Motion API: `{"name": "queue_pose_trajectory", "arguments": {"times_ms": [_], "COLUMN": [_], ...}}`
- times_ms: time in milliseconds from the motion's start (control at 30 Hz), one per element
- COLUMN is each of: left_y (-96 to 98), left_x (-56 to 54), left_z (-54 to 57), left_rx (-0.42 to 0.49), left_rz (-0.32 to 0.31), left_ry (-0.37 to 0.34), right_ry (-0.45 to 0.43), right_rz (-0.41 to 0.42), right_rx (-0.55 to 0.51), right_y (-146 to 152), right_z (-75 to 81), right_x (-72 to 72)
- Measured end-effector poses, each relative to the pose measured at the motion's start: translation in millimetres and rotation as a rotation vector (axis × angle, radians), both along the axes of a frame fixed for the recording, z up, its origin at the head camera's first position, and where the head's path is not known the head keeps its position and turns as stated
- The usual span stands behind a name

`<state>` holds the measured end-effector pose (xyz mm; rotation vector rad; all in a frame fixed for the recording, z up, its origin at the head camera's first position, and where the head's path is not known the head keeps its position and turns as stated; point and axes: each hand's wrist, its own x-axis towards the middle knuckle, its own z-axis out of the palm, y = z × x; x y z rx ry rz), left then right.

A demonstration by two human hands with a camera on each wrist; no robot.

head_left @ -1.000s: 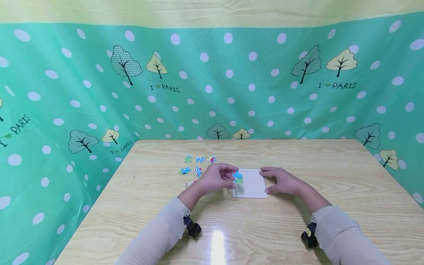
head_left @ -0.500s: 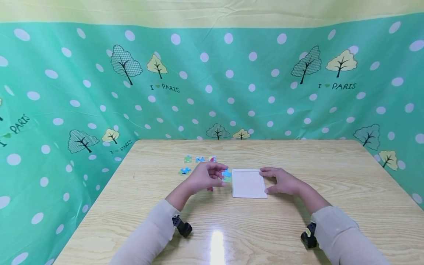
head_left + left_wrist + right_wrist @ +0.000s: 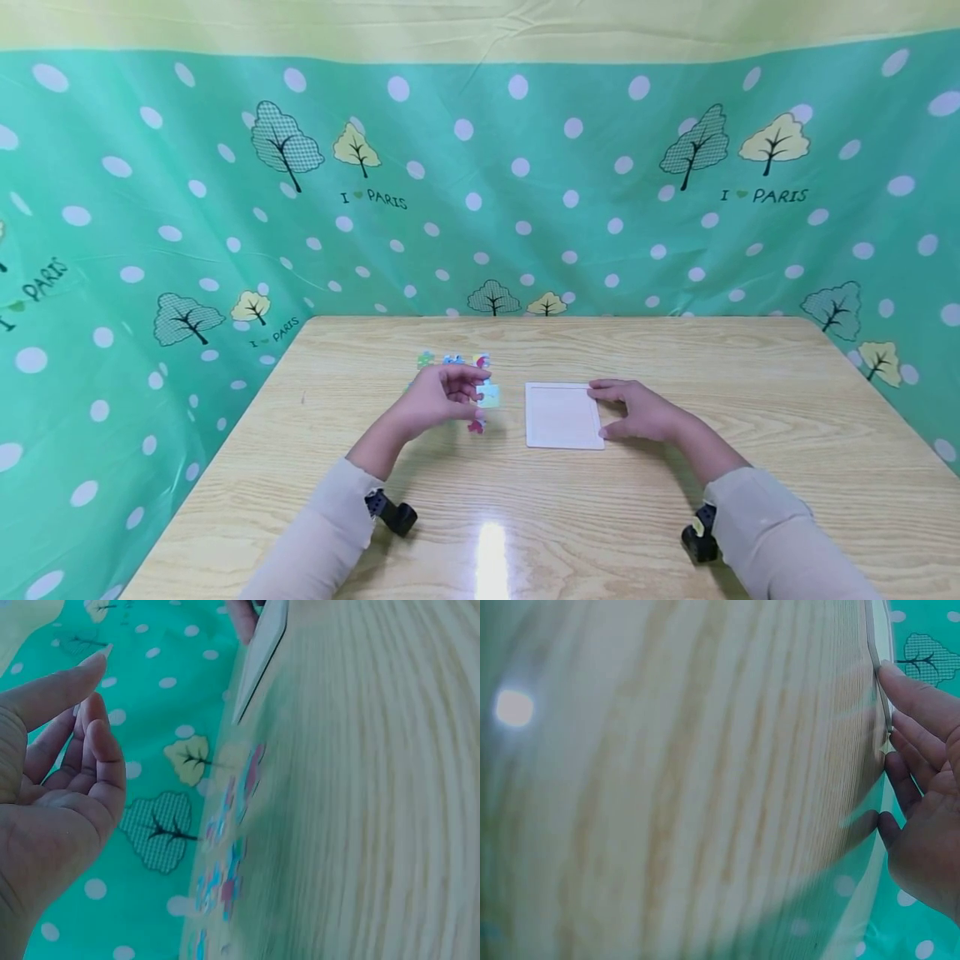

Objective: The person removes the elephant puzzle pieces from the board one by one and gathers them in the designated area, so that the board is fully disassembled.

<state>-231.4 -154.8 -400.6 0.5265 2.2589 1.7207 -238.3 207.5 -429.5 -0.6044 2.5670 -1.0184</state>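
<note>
In the head view my left hand [image 3: 438,402] pinches a pale blue puzzle piece [image 3: 488,395] between thumb and fingers, in the air left of the white square puzzle tray [image 3: 562,417]. The left wrist view shows the hand's curled fingers, but the held piece is hidden there. My right hand [image 3: 637,410] rests at the tray's right edge, its forefinger near the upper corner and its thumb lower down. In the right wrist view the thumb touches the tray's rim [image 3: 880,652], with the other fingers loosely extended below it.
Loose puzzle pieces lie left of the tray, partly behind my left hand, among them a green piece [image 3: 425,359], a red and yellow piece [image 3: 482,361] and a red piece [image 3: 477,426]. A green dotted curtain [image 3: 480,208] stands behind the wooden table [image 3: 600,517].
My left hand has moved left with the puzzle piece, from over the tray's left edge to above the loose pieces. The right hand and the tray have stayed in place.
</note>
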Motion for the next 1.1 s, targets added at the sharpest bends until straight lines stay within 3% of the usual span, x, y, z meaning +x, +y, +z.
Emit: {"name": "queue_pose_trajectory", "arguments": {"times_ms": [300,1100], "left_y": [-23.2,-76.9], "left_x": [2.1,6.4], "left_z": [3.6,-17.8], "left_rx": [-0.020,-0.115], "left_rz": [0.040,0.157], "left_ry": [-0.011,-0.057], "right_ry": [0.002,0.001], "right_rz": [0.000,0.008], "right_rx": [0.003,-0.001], "right_y": [0,1], "right_z": [-0.3,-1.4], "right_x": [-0.2,-1.3]}}
